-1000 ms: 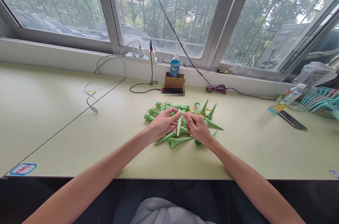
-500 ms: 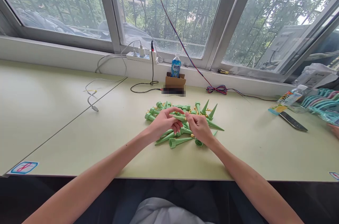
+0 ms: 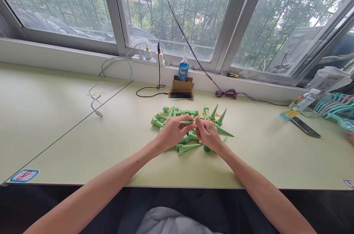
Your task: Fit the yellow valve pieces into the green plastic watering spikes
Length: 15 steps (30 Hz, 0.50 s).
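Green plastic watering spikes with ribbed, cup-like ends lie heaped on the table, small yellow pieces among them. Above the heap, my left hand is closed around one green watering spike, held sideways with its pointed end to the left. My right hand meets it at the spike's other end, thumb and fingers pinched together. A bit of yellow shows between the two hands; my right fingers hide most of it.
A blue-labelled bottle stands in a small cardboard box by the window. Coiled cable, a grey cable and a power strip lie behind. At right are a tilted drink bottle, a phone, hangers and another person's hand.
My left hand has turned and closed its fingers more tightly on the spike, which lies more level. My right hand stays nearly in place, slightly further right. The heap looks unchanged.
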Each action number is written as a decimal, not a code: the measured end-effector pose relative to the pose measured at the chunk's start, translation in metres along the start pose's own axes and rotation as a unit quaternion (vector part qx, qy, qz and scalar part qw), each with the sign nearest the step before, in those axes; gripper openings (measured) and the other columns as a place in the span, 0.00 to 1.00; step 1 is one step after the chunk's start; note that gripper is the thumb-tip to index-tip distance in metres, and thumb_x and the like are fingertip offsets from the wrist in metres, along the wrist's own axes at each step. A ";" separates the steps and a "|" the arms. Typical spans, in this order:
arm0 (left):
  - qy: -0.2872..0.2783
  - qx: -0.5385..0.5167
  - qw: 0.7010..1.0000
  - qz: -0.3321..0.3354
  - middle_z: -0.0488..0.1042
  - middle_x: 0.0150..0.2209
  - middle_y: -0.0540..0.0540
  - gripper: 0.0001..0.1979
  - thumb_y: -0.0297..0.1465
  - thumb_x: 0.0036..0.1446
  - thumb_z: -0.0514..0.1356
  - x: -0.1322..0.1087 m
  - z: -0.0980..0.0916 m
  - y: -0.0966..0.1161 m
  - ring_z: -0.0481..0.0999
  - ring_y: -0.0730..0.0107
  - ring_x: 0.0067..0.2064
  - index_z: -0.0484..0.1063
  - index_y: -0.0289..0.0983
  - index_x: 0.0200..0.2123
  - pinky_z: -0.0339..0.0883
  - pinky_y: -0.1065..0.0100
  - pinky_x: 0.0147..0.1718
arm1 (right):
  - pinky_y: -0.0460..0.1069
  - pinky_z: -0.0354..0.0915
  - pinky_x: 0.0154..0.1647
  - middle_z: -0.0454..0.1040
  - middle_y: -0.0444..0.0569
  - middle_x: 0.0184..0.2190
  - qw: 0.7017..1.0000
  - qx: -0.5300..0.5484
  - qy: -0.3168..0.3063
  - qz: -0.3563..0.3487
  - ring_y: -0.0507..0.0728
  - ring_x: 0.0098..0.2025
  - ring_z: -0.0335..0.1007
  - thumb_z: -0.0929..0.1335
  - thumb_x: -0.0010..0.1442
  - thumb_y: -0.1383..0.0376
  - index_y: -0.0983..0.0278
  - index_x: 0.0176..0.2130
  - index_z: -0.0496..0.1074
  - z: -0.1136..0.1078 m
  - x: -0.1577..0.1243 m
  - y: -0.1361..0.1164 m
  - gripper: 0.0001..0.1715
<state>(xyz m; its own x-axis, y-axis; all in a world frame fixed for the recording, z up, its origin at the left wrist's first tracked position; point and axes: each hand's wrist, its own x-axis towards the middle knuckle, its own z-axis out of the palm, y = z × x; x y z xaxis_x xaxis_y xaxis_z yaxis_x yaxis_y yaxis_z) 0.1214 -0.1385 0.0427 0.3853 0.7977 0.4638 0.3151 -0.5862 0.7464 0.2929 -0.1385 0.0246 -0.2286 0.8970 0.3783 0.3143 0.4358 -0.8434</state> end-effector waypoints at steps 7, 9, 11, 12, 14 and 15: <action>0.014 0.049 0.997 0.060 0.76 0.33 0.46 0.12 0.38 0.63 0.57 0.000 0.001 -0.005 0.71 0.70 0.30 0.76 0.39 0.38 0.67 0.71 0.28 | 0.46 0.50 0.18 0.57 0.42 0.12 1.000 0.021 -0.005 0.001 0.48 0.15 0.51 0.55 0.65 0.39 0.62 0.16 0.55 0.000 0.000 -0.002 0.39; 0.025 0.066 0.995 0.071 0.77 0.33 0.46 0.12 0.38 0.64 0.57 -0.001 0.003 -0.006 0.71 0.70 0.30 0.76 0.39 0.36 0.65 0.71 0.27 | 0.46 0.50 0.18 0.56 0.42 0.11 1.000 0.025 -0.006 0.003 0.48 0.15 0.51 0.55 0.65 0.39 0.62 0.16 0.55 0.000 -0.001 -0.002 0.39; 0.036 0.077 0.994 0.072 0.77 0.33 0.46 0.12 0.38 0.64 0.57 -0.003 0.004 -0.007 0.72 0.70 0.30 0.77 0.39 0.35 0.63 0.71 0.25 | 0.46 0.50 0.17 0.56 0.42 0.11 1.000 0.030 -0.006 0.006 0.48 0.15 0.51 0.55 0.65 0.39 0.62 0.16 0.55 0.000 -0.001 -0.002 0.39; 0.038 0.080 0.993 0.072 0.78 0.33 0.45 0.12 0.38 0.64 0.57 -0.003 0.004 -0.007 0.72 0.70 0.30 0.77 0.39 0.35 0.62 0.71 0.24 | 0.46 0.50 0.17 0.56 0.42 0.11 0.999 0.032 -0.005 0.007 0.48 0.15 0.51 0.56 0.65 0.39 0.62 0.16 0.55 0.001 -0.001 -0.002 0.39; 0.040 0.082 0.993 0.069 0.78 0.32 0.45 0.12 0.38 0.64 0.57 -0.004 0.005 -0.007 0.72 0.69 0.30 0.77 0.39 0.35 0.61 0.72 0.23 | 0.46 0.50 0.17 0.56 0.42 0.11 0.999 0.032 -0.005 0.008 0.48 0.15 0.51 0.56 0.65 0.39 0.62 0.15 0.55 0.001 -0.001 -0.003 0.39; 0.039 0.082 0.993 0.068 0.78 0.32 0.46 0.12 0.38 0.64 0.56 -0.004 0.005 -0.007 0.72 0.69 0.30 0.77 0.39 0.35 0.60 0.72 0.22 | 0.46 0.50 0.17 0.56 0.42 0.11 0.999 0.031 -0.006 0.009 0.48 0.15 0.51 0.56 0.65 0.39 0.62 0.15 0.55 0.001 -0.001 -0.003 0.39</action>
<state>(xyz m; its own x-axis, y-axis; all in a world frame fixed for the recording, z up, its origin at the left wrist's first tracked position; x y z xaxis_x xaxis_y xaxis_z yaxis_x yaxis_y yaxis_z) 0.1222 -0.1386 0.0329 0.3674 0.7140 0.5961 0.4046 -0.6997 0.5888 0.2915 -0.1406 0.0263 -0.2336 0.9038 0.3586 0.2611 0.4136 -0.8722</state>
